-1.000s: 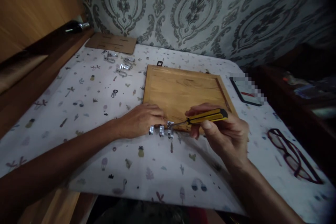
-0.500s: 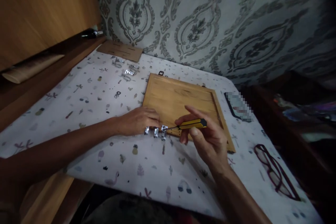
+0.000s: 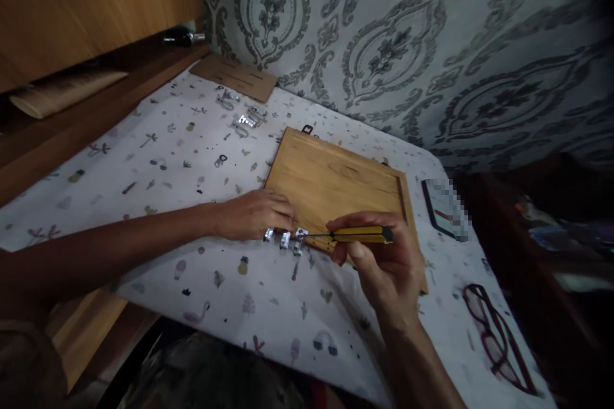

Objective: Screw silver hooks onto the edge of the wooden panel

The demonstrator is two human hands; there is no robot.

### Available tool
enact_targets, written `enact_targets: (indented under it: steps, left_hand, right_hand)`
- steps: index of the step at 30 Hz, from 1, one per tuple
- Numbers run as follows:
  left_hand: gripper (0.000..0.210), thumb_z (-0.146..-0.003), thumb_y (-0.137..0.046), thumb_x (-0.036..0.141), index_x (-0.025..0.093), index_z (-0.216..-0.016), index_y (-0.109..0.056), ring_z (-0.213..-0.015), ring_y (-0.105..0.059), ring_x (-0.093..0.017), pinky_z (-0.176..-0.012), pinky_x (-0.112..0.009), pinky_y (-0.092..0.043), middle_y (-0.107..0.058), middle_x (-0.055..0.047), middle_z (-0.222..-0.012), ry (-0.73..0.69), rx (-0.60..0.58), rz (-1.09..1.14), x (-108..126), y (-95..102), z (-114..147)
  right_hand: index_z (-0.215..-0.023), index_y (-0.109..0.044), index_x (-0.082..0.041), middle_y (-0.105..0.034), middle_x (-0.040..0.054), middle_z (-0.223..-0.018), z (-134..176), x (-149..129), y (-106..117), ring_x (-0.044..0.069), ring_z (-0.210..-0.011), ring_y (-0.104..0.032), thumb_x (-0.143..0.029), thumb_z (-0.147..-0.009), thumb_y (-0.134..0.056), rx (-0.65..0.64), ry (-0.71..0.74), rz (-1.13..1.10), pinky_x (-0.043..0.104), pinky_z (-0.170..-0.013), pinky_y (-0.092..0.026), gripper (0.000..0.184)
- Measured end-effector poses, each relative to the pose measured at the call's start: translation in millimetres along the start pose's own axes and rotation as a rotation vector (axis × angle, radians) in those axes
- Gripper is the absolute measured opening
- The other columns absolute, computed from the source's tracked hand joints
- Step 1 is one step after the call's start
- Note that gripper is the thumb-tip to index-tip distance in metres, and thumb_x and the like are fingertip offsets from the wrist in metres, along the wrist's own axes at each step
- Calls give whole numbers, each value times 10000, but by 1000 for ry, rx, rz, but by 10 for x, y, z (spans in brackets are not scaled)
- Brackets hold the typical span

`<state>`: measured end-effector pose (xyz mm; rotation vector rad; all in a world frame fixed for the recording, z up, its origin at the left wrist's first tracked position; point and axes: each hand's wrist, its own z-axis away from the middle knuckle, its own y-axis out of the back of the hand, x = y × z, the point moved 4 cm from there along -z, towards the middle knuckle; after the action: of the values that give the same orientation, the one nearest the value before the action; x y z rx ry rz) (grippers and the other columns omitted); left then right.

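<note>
Worktop: white cloth with little pineapples and palm trees. My clock is centred on the wooden board, 12 toward the wall.
Glasses: dark red frames lying out around 4 o'clock, well apart from the board.
Right hand: about 5 o'clock, over the board's near side, fingers wrapped round the screwdriver.
Screwdriver: yellow and black handle, thin shaft aimed at roughly 9 o'clock, tip right at the rightmost clip. Can't tell if it's seated in a screw, sorry.
Metal clips: three shiny ones in a row at 8 o'clock, along the board's near edge.
Left hand: roughly 9 o'clock, bent fingers over the board's left corner beside the clips; fingertips are hidden, so can't tell if they're gripping anything.
Board: lying flat on the cloth, raised rim facing up.
Phone: 3 o'clock, just off the board, screen partly pixelated.
Dark loop: at the board's far edge, 11 o'clock.
Loose metal pieces: a little cluster out at 10 o'clock.
Cardboard: flat brown piece with slits, between 10 and 11.
Wall: grey damask-style pattern, 12 o'clock.
</note>
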<state>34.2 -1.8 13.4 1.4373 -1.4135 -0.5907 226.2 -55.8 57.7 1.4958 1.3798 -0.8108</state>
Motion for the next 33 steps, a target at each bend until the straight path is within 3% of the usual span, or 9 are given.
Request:
enact_targets:
  steps: [2,4,8,11,17,22,26,28,33]
  left_hand:
    - [294,-1008,-449,83,192,-1091,-709,-915,-633,-189,-813,-315,-459,-731,-57,-980,-3,8,2,3,10,-2]
    - [277,-1008,-460,92,183,-1085,-710,-906,-634,-192,-809,-318,-454,-729,-61,-965,-11,17,2,8,16,-3]
    - [290,-1024,-438,104,187,-1093,-706,-947,-642,-189,-833,-312,-447,-737,-72,-1021,2,12,10,4,4,0]
    - [268,-1017,-464,116,197,-1108,-702,-954,-643,-192,-831,-316,-446,-736,-73,-1038,8,-5,11,-5,-15,3]
    - [303,-1002,-445,80,186,-1154,-685,-1060,-631,-208,-919,-334,-462,-722,-97,-1149,32,-76,48,12,29,-3]
    - [391,-966,-389,12,151,-1218,-655,-1201,-604,-223,-1018,-356,-450,-684,-129,-1289,-1,-123,69,79,109,-8]
    - [435,-927,-411,-19,172,-1247,-634,-1196,-612,-217,-1008,-356,-448,-674,-104,-1326,12,-144,28,65,79,21]
    - [442,-933,-397,-28,173,-1247,-634,-1186,-617,-211,-999,-351,-446,-677,-99,-1325,15,-144,5,53,56,32]
    - [406,-942,-413,-24,150,-1225,-646,-1143,-637,-212,-952,-351,-466,-702,-111,-1262,0,-93,-13,47,51,24]
  right_hand:
    - [-1167,-686,-262,-749,44,-967,-5,-9,27,124,-548,-650,-396,-917,-706,-57,-16,0,292,-518,-580,284]
    - [-1102,-729,-240,-738,64,-990,-4,-22,45,121,-528,-637,-383,-928,-693,-86,-12,51,295,-487,-560,228]
    - [-935,-747,-233,-711,63,-917,26,-59,59,167,-657,-661,-273,-888,-739,17,130,219,254,-421,-487,63]
    - [-922,-706,-240,-680,48,-854,71,-49,39,192,-732,-662,-244,-861,-760,102,199,264,250,-439,-492,82]
    - [-922,-673,-235,-683,45,-873,93,-22,8,156,-615,-634,-246,-882,-740,121,87,128,257,-401,-516,78]
    - [-934,-694,-240,-692,34,-871,79,-58,-7,138,-560,-620,-246,-888,-739,131,93,145,272,-416,-509,64]
    - [-927,-675,-237,-679,33,-876,97,-128,46,119,-501,-562,-322,-951,-658,313,119,114,283,-408,-442,91]
    - [-864,-659,-230,-636,20,-785,110,-132,85,115,-497,-517,-380,-975,-612,391,42,127,268,-398,-368,192]
    - [-731,-609,-211,-548,-20,-606,149,64,-62,124,-535,-481,-436,-877,-693,26,-308,309,250,-486,-390,281]
